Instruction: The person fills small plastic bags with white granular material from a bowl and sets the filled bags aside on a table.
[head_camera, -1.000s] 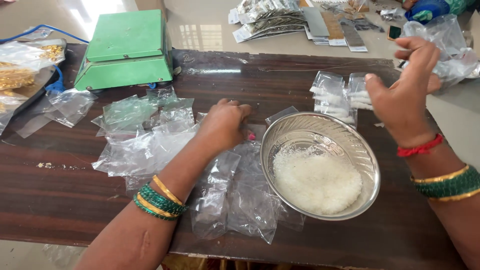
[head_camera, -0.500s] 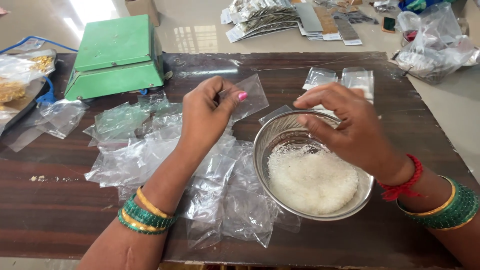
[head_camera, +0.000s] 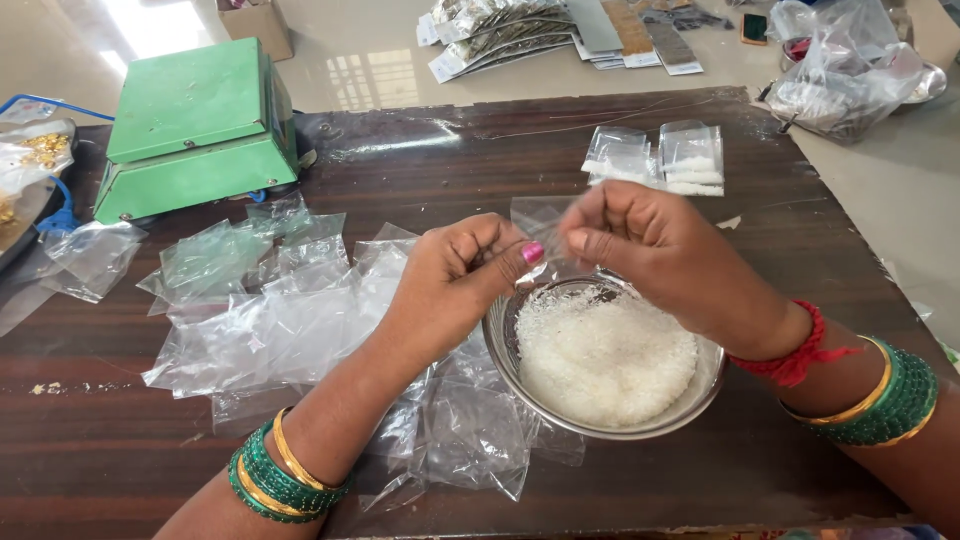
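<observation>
Both hands (head_camera: 462, 278) (head_camera: 655, 255) pinch a clear pouch (head_camera: 540, 222) above the rice bowl (head_camera: 600, 360).

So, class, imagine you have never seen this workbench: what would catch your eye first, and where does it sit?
First, the steel bowl heaped with white grains, near the front of the dark wooden table. Just above it, the left hand and right hand pinch a small clear pouch between them. The green box-shaped machine at the far left corner stands out too.

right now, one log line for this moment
left hand + right hand: pinching small clear bag | over steel bowl of white grains
</observation>
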